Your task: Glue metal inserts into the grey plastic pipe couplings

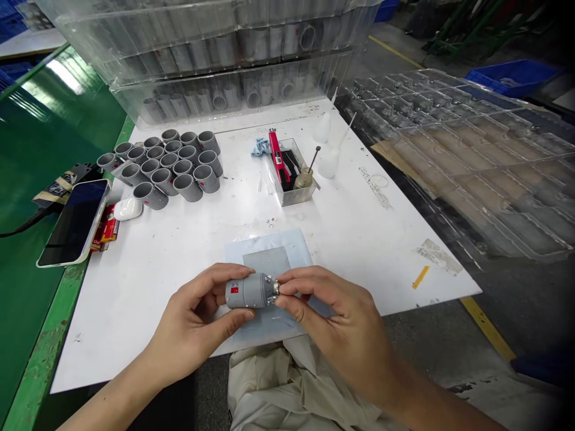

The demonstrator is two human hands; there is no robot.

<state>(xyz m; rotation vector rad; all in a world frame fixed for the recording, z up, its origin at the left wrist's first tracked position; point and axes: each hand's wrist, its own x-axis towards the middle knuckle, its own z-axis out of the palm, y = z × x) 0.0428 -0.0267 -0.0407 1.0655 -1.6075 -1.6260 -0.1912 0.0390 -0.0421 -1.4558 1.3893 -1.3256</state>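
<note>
A grey cylindrical motor (248, 292) with a red label lies sideways above the light blue pad (296, 242) at the table's front. My left hand (197, 317) is closed around its labelled left part, thumb below and fingers above. At its right end, a small silvery shaft end (275, 288) sticks out, and the fingertips of my right hand (332, 305) pinch it. Part of a grey square sheet (267, 258) shows on the pad behind the motor.
Several grey cylinders (169, 160) stand grouped at left, near a phone (76, 221) and white earbud case (127, 208). A clear box (296, 197) holds a red cutter (279, 158) and jar. Two white bottles (329, 163) stand beside it. Stacked plastic trays (233, 90) rise behind; more trays (476, 143) lie right.
</note>
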